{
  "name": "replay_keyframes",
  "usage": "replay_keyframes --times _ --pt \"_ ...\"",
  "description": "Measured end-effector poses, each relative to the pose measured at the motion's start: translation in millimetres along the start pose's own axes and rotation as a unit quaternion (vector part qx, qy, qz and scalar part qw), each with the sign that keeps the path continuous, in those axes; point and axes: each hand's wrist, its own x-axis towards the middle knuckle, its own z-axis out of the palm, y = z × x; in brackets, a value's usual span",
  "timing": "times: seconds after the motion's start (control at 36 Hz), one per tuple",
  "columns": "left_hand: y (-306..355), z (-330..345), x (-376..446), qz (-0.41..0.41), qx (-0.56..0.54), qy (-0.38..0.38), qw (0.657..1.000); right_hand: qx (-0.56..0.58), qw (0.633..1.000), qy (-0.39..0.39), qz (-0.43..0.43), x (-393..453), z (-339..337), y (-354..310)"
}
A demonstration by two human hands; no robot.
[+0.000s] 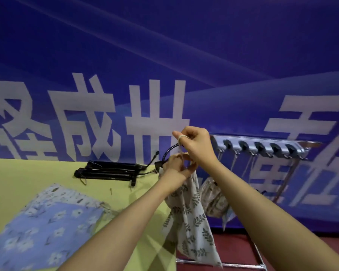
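My left hand [177, 166] is curled tight round the gathered top of the leaf-print cloth [190, 216], just where it meets the black hanger [168, 152], and the cloth hangs down past the edge of the yellow-green desk [27, 178]. My right hand [197, 145] sits just above with fingers bent, pinching a pale cord [182, 136] looped over my forefinger beside the hanger's hook. On the desk lie a pile of black hangers [108, 171] and a blue flowered cloth [47, 222]; to the right, another cloth [213, 198] hangs from a clip rack [262, 147].
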Motion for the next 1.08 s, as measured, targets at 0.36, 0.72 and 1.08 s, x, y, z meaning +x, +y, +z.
replay_keyframes --times 0.36,0.72,1.08 --pt "1 104 11 0.042 0.173 -0.040 0.983 0.031 0.997 0.074 0.014 -31 -91 21" --pt "-16 134 7 0.025 0.262 -0.075 0.962 0.017 0.989 0.145 0.029 -49 -127 42" --pt "-30 153 14 -0.045 0.274 -0.109 0.954 -0.039 0.992 0.115 0.016 -43 -129 64"
